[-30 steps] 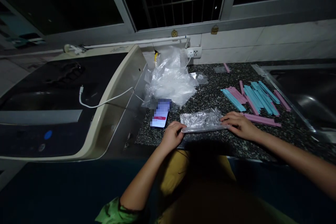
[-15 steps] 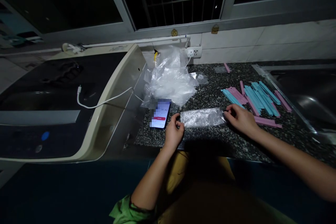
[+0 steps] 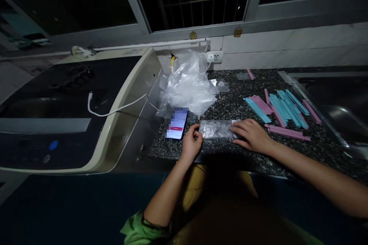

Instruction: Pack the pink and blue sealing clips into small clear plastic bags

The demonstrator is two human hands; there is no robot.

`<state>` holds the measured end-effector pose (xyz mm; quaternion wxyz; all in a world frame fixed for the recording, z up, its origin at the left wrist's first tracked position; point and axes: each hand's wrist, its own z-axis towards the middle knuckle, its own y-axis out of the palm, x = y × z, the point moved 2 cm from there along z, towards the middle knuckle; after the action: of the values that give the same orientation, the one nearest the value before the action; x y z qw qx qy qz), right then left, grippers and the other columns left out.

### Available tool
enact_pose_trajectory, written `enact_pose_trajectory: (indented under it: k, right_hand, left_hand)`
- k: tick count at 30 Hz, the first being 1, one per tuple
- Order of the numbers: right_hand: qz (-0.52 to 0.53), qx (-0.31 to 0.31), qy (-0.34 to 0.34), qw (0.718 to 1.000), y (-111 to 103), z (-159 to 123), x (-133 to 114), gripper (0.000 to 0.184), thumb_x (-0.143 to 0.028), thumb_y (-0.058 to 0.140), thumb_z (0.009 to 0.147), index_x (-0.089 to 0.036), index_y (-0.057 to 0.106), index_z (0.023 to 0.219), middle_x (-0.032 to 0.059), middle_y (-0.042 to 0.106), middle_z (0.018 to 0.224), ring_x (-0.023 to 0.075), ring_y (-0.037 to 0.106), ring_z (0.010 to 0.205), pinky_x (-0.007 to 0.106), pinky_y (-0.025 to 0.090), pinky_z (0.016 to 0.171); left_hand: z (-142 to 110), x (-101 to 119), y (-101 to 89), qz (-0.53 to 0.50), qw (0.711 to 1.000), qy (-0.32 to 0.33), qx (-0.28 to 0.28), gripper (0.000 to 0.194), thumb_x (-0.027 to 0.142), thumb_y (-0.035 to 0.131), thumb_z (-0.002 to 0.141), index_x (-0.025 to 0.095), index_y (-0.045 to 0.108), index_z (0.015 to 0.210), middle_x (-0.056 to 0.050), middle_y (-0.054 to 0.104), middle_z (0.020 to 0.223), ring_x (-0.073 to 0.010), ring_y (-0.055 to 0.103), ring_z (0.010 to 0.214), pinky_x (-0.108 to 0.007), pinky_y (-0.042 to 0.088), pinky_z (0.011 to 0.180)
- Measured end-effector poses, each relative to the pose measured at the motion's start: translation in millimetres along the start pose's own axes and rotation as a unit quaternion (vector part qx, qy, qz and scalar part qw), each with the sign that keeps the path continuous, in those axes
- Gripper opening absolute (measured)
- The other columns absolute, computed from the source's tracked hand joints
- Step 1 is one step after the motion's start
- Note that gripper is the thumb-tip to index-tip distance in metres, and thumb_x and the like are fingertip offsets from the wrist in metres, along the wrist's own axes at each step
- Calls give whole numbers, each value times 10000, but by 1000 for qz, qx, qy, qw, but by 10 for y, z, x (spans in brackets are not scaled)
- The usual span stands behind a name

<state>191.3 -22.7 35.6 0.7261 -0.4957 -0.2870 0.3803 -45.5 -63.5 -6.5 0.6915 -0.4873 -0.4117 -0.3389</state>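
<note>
A bunched green sleeve (image 3: pixel 143 230) with darker patches leaves the left forearm (image 3: pixel 166 195) and left hand (image 3: pixel 191 144) bare.

- The clear plastic piece (image 3: pixel 217 128) is shiny and full of little wrinkles.
- It is a long, thin strip.
- It lies flat on the dark, speckled counter (image 3: pixel 230 101), around 4 o'clock from the middle.
- Its ends point to 9 and 3 o'clock; the 3 o'clock end is partly covered.

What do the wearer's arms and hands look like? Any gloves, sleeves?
Both hands, left and right, are bare: no gloves, rings or watch visible. A loose green sleeve with darker patches bunches on the left arm. No sleeve shows on the right.
</note>
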Motion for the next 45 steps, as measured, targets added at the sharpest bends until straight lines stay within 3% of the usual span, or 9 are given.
enact_pose_trajectory:
  k: [4,9,13,17,25,29,36,41,45]
  right_hand:
    - [-29,8,-17,999,0,71,-46,207,-260,473,851,-167,652,896,93,659,854,206,526,818,348,363,757]
    - [-26,31,-13,999,-52,167,14,227,-192,427,850,-173,636,761,79,636,749,189,492,743,333,344,718]
    - [10,53,-2,999,-216,224,89,212,-222,434,845,-172,626,772,80,639,739,195,510,740,343,358,715]
    - [77,55,58,994,-294,189,161,195,-341,514,815,-181,614,860,75,658,799,213,557,783,357,393,722]
    - [272,-22,184,944,-212,70,244,223,-378,500,788,-191,620,766,66,652,757,200,597,740,357,463,706]
    - [393,-43,237,887,-321,184,203,383,-460,571,711,-181,612,970,64,654,900,202,594,831,347,472,749]
    - [514,-174,261,798,-116,222,-52,400,-523,602,657,-134,621,752,32,628,706,159,554,642,287,420,606]
    - [561,-113,276,772,-192,321,21,438,-515,670,598,-153,606,836,-3,601,700,129,531,630,259,407,602]
    - [580,-71,293,757,-191,437,53,395,-514,687,582,-152,603,717,1,590,653,132,530,608,262,410,584]
  left_hand:
    - [-9,36,-25,-43,999,-5,0,323,173,491,765,163,518,1087,35,530,599,-108,530,592,-236,437,649]
    - [-31,293,-129,149,969,197,5,488,335,680,660,212,558,1117,-105,556,1159,-243,481,1103,-402,356,964]
    - [56,404,-133,204,941,265,-46,327,265,700,643,226,636,961,-82,556,1212,-263,431,1165,-441,298,1010]
    - [188,406,-152,115,966,224,-55,57,170,612,698,209,639,729,-43,661,970,-211,529,1012,-395,378,933]
    - [349,435,-159,-125,991,15,-49,111,275,607,684,163,603,686,8,608,655,-120,533,639,-245,430,645]
    - [460,613,-161,-168,985,9,-43,150,292,652,636,156,597,665,28,582,614,-98,495,603,-219,400,617]
    - [634,842,-154,-206,977,34,-30,143,255,673,612,150,624,696,13,614,663,-96,511,628,-221,397,649]
    - [689,902,-2,-253,964,30,-70,206,279,709,587,151,622,724,10,612,677,-100,523,643,-223,405,658]
    - [746,909,141,-330,939,9,-91,434,395,728,579,169,592,923,45,549,608,-79,481,561,-205,371,582]
